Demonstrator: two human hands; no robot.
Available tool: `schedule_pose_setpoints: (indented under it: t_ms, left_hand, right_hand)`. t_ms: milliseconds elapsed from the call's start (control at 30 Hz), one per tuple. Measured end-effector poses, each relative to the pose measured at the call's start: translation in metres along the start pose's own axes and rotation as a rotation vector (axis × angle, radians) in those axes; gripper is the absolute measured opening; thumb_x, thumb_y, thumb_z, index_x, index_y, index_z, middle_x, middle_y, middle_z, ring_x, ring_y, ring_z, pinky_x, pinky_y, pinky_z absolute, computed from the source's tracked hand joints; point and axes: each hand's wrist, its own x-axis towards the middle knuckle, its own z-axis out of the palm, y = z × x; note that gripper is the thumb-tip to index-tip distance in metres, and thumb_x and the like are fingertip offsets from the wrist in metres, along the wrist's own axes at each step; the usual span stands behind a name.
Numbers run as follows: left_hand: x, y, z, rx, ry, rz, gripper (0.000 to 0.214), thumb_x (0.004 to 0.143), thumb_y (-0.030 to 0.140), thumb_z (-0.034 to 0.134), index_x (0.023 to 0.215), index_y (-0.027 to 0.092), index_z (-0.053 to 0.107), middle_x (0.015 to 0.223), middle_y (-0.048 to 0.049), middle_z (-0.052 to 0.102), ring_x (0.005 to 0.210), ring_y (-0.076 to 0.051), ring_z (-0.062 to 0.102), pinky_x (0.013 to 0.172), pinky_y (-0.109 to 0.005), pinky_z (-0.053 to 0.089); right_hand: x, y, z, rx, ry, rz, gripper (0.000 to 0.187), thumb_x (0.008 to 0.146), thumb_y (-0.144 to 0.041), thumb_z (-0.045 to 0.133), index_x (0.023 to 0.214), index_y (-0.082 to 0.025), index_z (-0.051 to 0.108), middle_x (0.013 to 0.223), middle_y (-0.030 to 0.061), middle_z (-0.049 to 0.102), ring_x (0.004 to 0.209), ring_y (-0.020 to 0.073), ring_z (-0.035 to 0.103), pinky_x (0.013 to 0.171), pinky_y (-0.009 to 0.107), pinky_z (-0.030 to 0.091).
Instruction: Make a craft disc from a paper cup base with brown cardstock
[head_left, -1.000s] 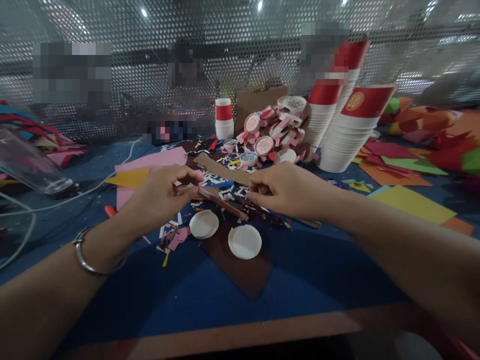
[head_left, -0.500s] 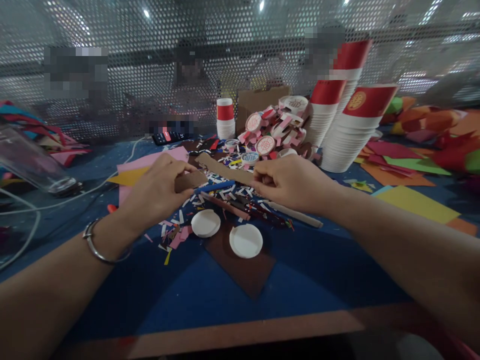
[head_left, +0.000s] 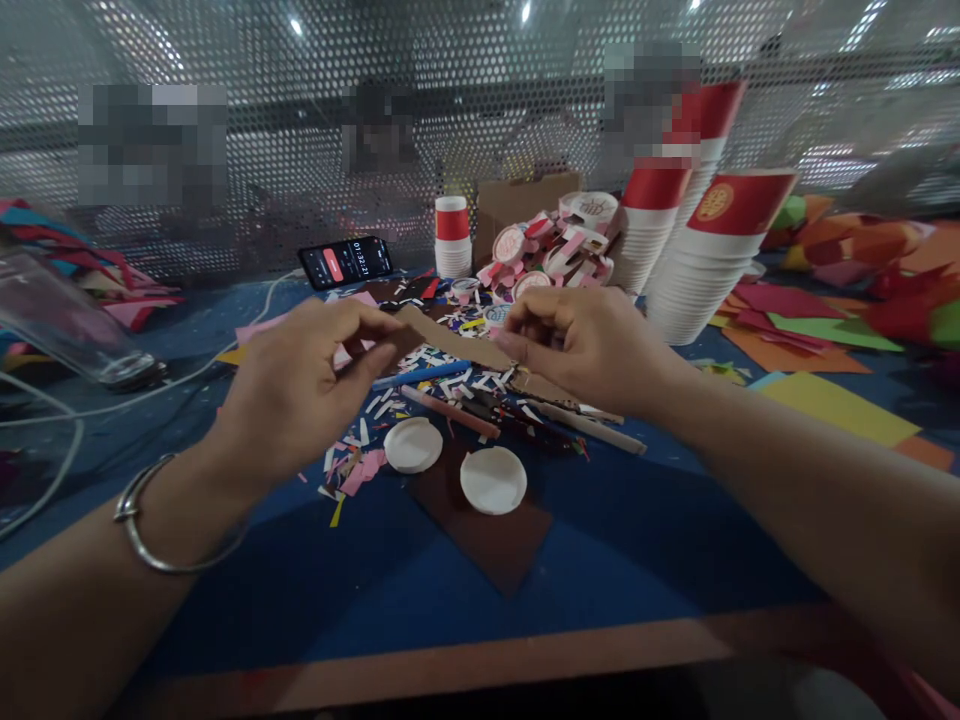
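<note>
My left hand (head_left: 300, 375) is closed in a pinch on a small brown cardboard piece (head_left: 409, 340), mostly hidden by its fingers. A torn strip of brown cardboard (head_left: 457, 343) stretches from beside that piece to my right hand (head_left: 581, 340), whose thumb and fingers pinch its right end. Whether piece and strip are joined I cannot tell. Under the strip lie a blue pen (head_left: 427, 374), a pinkish rolled stick (head_left: 454, 412) and many paper scraps (head_left: 390, 400). Two white paper discs with raised rims, a left disc (head_left: 413, 445) and a right disc (head_left: 493, 481), lie nearer me.
Brown paper (head_left: 480, 545) lies partly under the discs. Behind are a heap of printed paper lids (head_left: 555, 250), a small cup stack (head_left: 452, 240) and tall cup stacks (head_left: 705, 260). A lit phone (head_left: 345, 262) leans at the mesh. Coloured paper (head_left: 840, 405) lies right, a clear cup (head_left: 67, 320) left.
My left hand has risen and come slightly nearer me, its fingertips shifting right. My right hand has moved a little with the strip. The phone's screen has lit up.
</note>
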Motion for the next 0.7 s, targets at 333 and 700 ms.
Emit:
schedule_pose_setpoints:
  t_ms: [333, 700]
  left_hand:
    - [-0.015, 0.024, 0.001, -0.563, -0.361, -0.093, 0.017, 0.089, 0.032, 0.073, 0.105, 0.025, 0.072, 0.097, 0.0006, 0.080, 0.086, -0.018, 0.076, 0.076, -0.026, 0.058]
    - [-0.014, 0.021, 0.002, -0.480, -0.585, -0.099, 0.022, 0.097, 0.040, 0.058, 0.096, 0.022, 0.070, 0.083, -0.0005, 0.073, 0.073, -0.017, 0.066, 0.063, -0.027, 0.050]
  right_hand:
    - [-0.010, -0.024, 0.013, 0.392, -0.364, -0.074, 0.020, 0.097, -0.033, 0.061, 0.100, -0.015, 0.069, 0.082, 0.0020, 0.070, 0.073, 0.0136, 0.060, 0.063, 0.024, 0.039]
    - [-0.008, -0.024, 0.014, 0.454, -0.373, 0.004, 0.014, 0.093, -0.027, 0.062, 0.087, -0.014, 0.063, 0.061, -0.0059, 0.053, 0.056, 0.0090, 0.046, 0.056, 0.022, 0.034]
